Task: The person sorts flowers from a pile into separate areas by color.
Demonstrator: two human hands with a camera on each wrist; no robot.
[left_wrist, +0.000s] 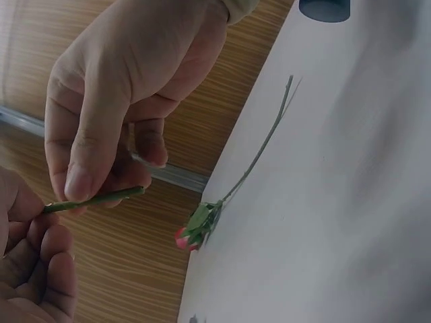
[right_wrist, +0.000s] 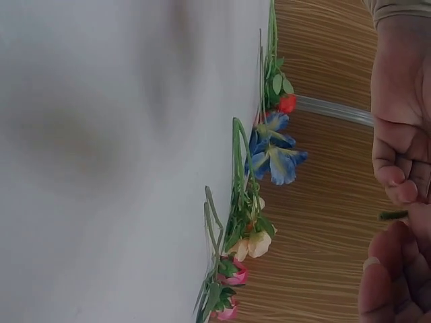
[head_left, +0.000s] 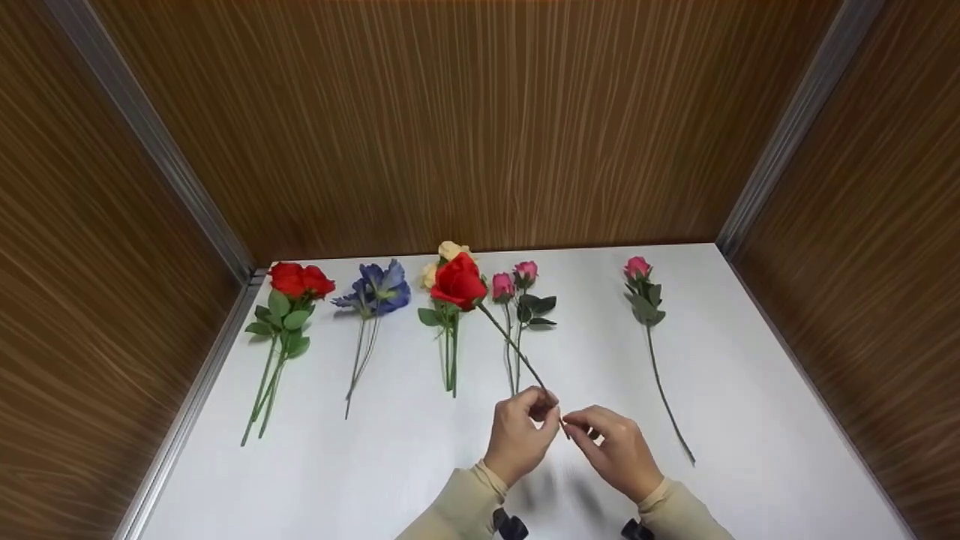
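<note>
A red rose [head_left: 459, 282] is held up above the white table [head_left: 750, 390], its thin green stem [head_left: 517, 352] slanting down to both hands. My left hand [head_left: 546, 409] pinches the stem near its lower end. My right hand [head_left: 574, 427] pinches the very tip just beside it. In the left wrist view the right hand's thumb and forefinger [left_wrist: 81, 182] close on the stem end [left_wrist: 101, 198], which runs into the left hand [left_wrist: 34, 269]. The right wrist view catches only a short bit of stem [right_wrist: 394, 215] between the two hands.
Flowers lie in a row on the table: a red pair [head_left: 300, 281] at the left, a blue one [head_left: 379, 289], a cream one [head_left: 450, 251] behind the held rose, two pink buds [head_left: 514, 281], and a lone pink rose [head_left: 637, 268] at the right. Wood-grain walls [head_left: 480, 127] close in three sides.
</note>
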